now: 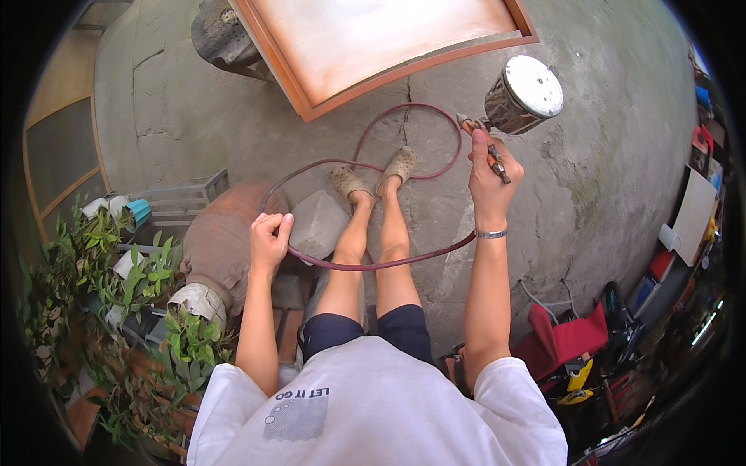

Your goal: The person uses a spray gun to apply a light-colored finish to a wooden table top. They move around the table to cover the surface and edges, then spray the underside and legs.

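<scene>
A paint spray gun [497, 165] is gripped in my right hand [489, 186], out in front and to the right. Its round metal cup [522, 97] has a pale, spotted lid and paint-stained sides. On the left, my left hand [268, 239] is closed around a dark red air hose [365, 266], which sags across my legs between the two hands. More of the hose loops on the ground beyond my feet. Ahead lies a framed panel [388, 39], whitish inside with a reddish-brown frame [353, 99]; its far part is cut off. Neither hand touches the panel.
A perforated dark stand [225, 39] is by the panel's left corner. To my left are a large clay jar [225, 225], a stone block [311, 224] and leafy potted plants [148, 279]. A red folded chair [563, 338] and assorted clutter line the right side.
</scene>
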### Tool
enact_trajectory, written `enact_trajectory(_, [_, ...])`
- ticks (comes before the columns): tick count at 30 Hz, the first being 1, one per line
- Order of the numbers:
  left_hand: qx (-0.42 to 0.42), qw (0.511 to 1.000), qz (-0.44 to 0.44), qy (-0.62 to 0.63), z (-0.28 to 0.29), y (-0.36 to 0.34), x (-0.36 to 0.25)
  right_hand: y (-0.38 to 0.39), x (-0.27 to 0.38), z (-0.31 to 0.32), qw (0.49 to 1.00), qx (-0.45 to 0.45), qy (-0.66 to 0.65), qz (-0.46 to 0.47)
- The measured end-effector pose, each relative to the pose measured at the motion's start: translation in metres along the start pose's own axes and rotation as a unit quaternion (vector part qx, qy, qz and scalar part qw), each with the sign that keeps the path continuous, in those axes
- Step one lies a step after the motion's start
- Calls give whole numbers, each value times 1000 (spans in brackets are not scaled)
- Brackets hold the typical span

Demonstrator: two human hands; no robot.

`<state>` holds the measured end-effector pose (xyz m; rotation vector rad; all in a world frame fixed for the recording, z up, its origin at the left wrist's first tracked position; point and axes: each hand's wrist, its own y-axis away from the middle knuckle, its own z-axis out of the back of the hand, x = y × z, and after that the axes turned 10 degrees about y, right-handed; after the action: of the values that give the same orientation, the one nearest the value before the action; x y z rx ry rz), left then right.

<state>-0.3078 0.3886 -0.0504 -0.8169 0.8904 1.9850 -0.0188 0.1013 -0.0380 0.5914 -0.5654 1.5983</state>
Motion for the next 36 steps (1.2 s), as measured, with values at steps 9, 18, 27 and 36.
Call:
enact_trajectory(9, [26,999,-20,-5,-37,-20,-42,-69,-66,35,995,-44,15,-82])
enact_trajectory(18, [51,999,-12,4,-66,-34,-72,-143,-117,64,991,-114,25,-71])
enact_trajectory(27, [39,999,16,-6,-74,-37,-77,-152,-101,87,986,-103,-21,-131])
enact_trajectory(36, [40,999,7,-18,-70,-44,-79,-117,-52,93,978,62,-120,-159])
